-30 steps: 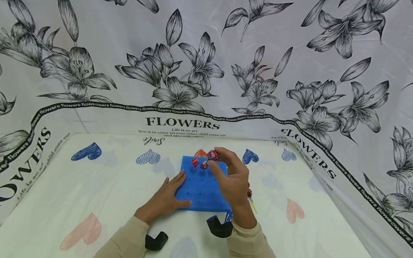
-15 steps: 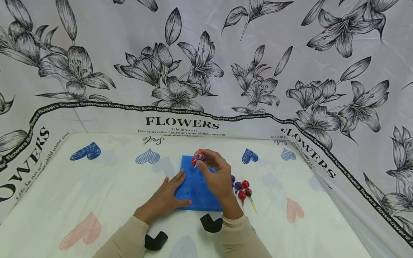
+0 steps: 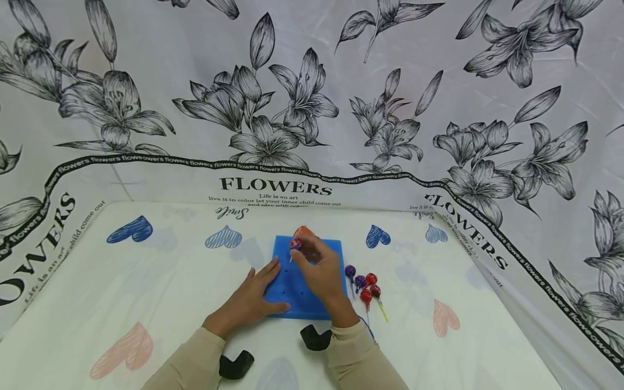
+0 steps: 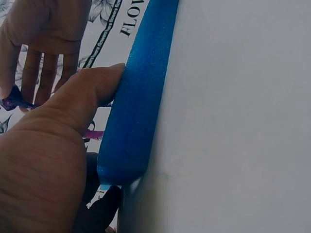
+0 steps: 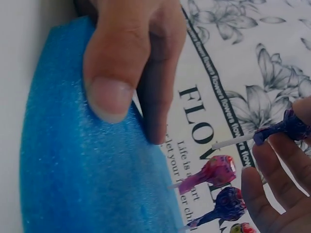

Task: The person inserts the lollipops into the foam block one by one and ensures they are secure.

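Note:
My right hand (image 3: 319, 271) pinches a purple-wrapped lollipop (image 3: 296, 244) above the far left part of a blue foam block (image 3: 302, 304). In the right wrist view, the white stick (image 5: 234, 141) of this lollipop points at the foam, its tip apart from the surface. A pink lollipop (image 5: 216, 170) and a dark blue one (image 5: 228, 204) stand with their sticks in the block there. My left hand (image 3: 248, 298) rests on the block's left side, fingers straight, thumb (image 4: 99, 82) at the near edge. Small holes dot the block's top.
Several lollipops, red (image 3: 365, 295) and purple (image 3: 360, 282), lie on the table right of the block, one with a yellow stick. Black angled pieces (image 3: 236, 364) sit at both wrists. A heart-printed cloth (image 3: 185, 292) covers the table; a flower-printed curtain (image 3: 312, 108) hangs behind.
My right hand has moved left and slightly down over the block with the lollipop, uncovering the lollipops on the table at the right. My left hand has stayed in place.

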Motion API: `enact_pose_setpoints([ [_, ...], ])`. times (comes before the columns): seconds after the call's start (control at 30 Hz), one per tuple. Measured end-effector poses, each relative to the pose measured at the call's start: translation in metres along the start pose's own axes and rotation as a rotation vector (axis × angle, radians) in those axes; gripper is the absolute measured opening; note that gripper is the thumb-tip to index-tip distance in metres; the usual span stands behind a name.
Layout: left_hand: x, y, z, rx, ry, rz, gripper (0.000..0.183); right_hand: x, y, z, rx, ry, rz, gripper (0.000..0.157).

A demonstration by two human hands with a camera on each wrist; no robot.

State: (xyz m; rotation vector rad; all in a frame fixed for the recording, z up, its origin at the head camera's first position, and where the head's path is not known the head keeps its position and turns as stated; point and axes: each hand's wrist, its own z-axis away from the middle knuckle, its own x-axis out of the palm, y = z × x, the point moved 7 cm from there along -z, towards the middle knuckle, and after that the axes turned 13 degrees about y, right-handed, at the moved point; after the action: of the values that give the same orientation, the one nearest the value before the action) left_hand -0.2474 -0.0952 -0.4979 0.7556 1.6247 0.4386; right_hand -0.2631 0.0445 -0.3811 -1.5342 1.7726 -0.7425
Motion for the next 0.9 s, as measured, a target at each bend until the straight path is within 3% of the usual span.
enact_pose_setpoints([
  [0.2,0.0,0.0,0.0,0.008,0.005,0.003,0.097,0.004,0.01,0.004,0.045,-0.024,0.036,0.028],
  [0.47,0.0,0.001,0.0,0.026,0.002,0.011,0.096,0.011,0.055,0.013,0.074,-0.04,0.067,0.031],
  [0.9,0.001,0.0,0.0,0.023,0.002,0.018,0.097,0.018,0.071,0.02,0.086,-0.145,0.182,0.031],
])
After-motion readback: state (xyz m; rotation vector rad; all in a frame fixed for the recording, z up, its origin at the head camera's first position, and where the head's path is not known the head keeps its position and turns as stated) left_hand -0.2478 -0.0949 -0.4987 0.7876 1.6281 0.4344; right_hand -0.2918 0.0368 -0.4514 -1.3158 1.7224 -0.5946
